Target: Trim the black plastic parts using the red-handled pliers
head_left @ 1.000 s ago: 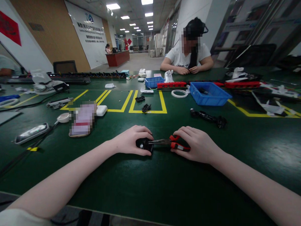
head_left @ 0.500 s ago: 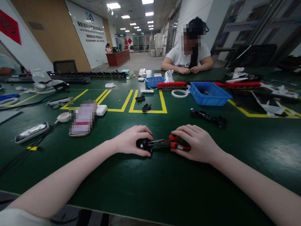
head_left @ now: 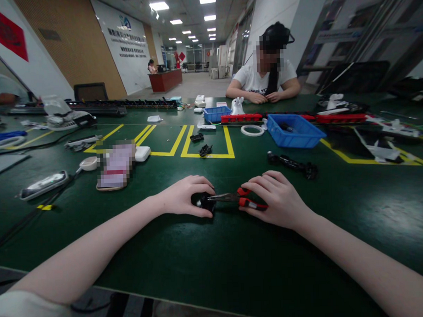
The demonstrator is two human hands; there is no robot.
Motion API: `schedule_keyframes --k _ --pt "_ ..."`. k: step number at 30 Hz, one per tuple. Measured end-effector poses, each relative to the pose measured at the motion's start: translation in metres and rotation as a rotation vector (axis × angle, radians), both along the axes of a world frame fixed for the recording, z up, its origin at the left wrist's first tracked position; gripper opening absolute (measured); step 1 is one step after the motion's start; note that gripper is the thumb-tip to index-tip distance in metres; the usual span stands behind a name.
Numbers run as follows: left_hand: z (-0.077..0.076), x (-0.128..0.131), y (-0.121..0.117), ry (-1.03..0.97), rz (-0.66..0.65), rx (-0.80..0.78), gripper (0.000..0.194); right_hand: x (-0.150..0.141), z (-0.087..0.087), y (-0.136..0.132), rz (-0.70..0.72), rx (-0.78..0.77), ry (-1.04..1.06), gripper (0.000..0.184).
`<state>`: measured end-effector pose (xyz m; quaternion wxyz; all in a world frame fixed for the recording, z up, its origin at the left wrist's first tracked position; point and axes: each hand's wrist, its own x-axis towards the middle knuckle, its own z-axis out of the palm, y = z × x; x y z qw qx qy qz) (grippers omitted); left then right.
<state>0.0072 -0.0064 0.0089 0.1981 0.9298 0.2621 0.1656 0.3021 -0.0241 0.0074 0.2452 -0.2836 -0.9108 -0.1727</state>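
Between thumb and fingers, my left hand [head_left: 183,196] grips a small black plastic part [head_left: 206,202] just above the green table [head_left: 187,265]. My right hand [head_left: 277,198] is wrapped round the red handles of a pair of needle-nose pliers [head_left: 246,200]. The jaws point left and their tips touch the black part; whether they pinch it I cannot make out. Beyond my right hand lies a longer black jointed piece [head_left: 293,165]. Two small black parts [head_left: 204,151] rest farther back, within yellow tape lines.
A blue bin [head_left: 296,136] with dark pieces stands back right, near a white ring [head_left: 252,130]. To the left are a phone [head_left: 116,166], a white case [head_left: 142,154] and a grey-white device [head_left: 44,185] by a cable. Across the table sits a person [head_left: 264,82].
Almost nothing differs. My right hand's fingers have lifted slightly on the pliers' handles, and the black part has shifted very little.
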Motion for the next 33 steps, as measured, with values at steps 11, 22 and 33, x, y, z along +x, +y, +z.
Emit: schedule_keyframes --k 11,22,33 --pt "0.003 0.000 -0.001 -0.071 0.009 -0.107 0.046 0.000 0.002 -0.001 -0.012 0.044 -0.016 0.033" --pt "0.001 0.003 -0.005 -0.122 -0.018 -0.138 0.045 0.002 0.002 -0.003 0.012 0.048 0.018 0.041" --pt "0.000 0.001 -0.006 -0.294 -0.019 0.092 0.047 0.010 0.007 -0.002 -0.051 0.146 0.104 0.049"
